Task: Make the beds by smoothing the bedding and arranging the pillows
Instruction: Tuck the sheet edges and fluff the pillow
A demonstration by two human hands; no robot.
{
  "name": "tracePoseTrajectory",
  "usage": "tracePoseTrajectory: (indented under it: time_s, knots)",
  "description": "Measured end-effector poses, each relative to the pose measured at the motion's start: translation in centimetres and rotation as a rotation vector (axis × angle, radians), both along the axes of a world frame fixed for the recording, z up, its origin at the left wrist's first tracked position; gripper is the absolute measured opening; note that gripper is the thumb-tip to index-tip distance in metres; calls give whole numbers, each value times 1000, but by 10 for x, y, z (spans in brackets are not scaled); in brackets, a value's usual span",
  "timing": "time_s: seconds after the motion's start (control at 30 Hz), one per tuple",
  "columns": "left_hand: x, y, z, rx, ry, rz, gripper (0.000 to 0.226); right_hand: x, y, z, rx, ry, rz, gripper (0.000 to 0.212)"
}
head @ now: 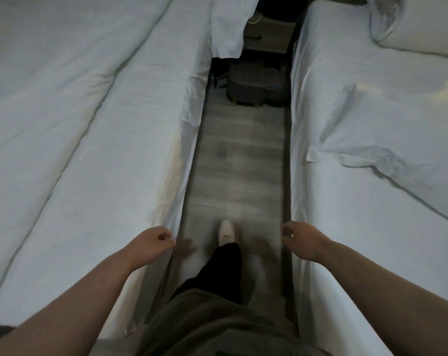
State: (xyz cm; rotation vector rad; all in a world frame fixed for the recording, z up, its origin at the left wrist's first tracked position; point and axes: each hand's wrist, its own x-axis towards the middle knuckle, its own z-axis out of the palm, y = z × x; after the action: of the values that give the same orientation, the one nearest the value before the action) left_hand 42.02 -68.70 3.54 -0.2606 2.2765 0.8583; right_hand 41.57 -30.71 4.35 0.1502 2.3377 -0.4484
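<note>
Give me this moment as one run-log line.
place: floor aisle | left hand: curled by left duvet edge, grip unclear | right hand: loosely curled, empty | right bedding: rumpled

Side edges are cropping left bed (pixel 76 124) and right bed (pixel 372 227). Top corner is cutting pillow (pixel 423 27). Motion is blurring shoe (pixel 226 231). A hanging sheet (pixel 228 29) is covering part of nightstand (pixel 269 37). Curling left hand (pixel 153 242) is sitting beside bed edge, contact unclear.

left hand (pixel 153 242) loosely curled by left bed (pixel 89 124) | right hand (pixel 298 240) likewise, seemingly empty
</note>
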Motion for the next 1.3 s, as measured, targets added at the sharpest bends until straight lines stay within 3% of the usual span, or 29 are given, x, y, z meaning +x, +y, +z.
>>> tracePoseTrajectory:
  time_s: [0.43, 0.6, 1.07, 1.3]
  knots:
    - [-216, 28, 6, -87, -2, 48, 16, -262, 34, 8, 26, -8, 207, 20]
    - [-291, 41, 14, -91, 21, 152, 26, -357, 35, 16, 6, -3, 234, 40]
    - [-462, 95, 20, -50, 63, 520, 24, -660, 30, 25, 52, 36, 654, 42]
    - [-514, 68, 18, -127, -1, 569, 34, -768, -40, 22, 62, 17, 793, 44]
